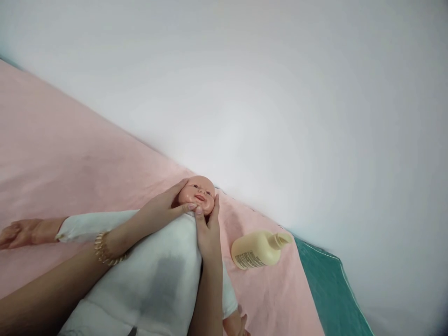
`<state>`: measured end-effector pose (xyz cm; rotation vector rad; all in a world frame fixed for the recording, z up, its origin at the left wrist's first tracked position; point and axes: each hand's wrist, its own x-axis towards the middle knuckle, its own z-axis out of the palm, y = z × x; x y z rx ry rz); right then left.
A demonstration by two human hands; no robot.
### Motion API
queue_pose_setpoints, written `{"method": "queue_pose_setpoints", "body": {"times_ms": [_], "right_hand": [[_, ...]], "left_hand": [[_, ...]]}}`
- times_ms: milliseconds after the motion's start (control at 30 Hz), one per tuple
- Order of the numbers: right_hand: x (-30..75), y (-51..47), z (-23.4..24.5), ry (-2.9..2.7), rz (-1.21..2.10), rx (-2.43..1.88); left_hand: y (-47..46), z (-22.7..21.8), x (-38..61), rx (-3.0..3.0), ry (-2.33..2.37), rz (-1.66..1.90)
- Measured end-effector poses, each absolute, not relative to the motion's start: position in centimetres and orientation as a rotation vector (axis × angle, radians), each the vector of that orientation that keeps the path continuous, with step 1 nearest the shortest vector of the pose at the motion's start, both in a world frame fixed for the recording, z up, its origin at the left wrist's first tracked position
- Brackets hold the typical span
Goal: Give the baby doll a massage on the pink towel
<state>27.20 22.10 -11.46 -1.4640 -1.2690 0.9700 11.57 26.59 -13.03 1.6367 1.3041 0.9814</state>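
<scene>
A baby doll (200,195) in pale clothing lies on its back on a pink cloth (87,154), its arms spread to both sides. My left hand (168,205) cups one side of its head, the fingers along the cheek and the thumb on the chin. On the head's other side, my right hand (209,228) holds the cheek, its thumb also by the chin. Some fingertips are hidden behind the head. Just right of my right hand, a pale yellow pump bottle (254,250) rests on the cloth, with printed text on its side.
A white wall (245,102) rises directly behind the doll's head. At the right, a green surface (327,275) shows beyond the cloth's edge. The doll's left-side hand (21,233) reaches the frame's left edge. A beaded bracelet (105,249) circles my left wrist.
</scene>
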Motion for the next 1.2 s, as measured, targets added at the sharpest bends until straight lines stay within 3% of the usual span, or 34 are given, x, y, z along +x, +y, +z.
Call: {"method": "queue_pose_setpoints", "body": {"times_ms": [1200], "right_hand": [[27.5,22.3,-12.1,-1.219,0.931,-1.454]], "left_hand": [[26.4,-11.9,11.3,1.523,1.204,0.966]]}}
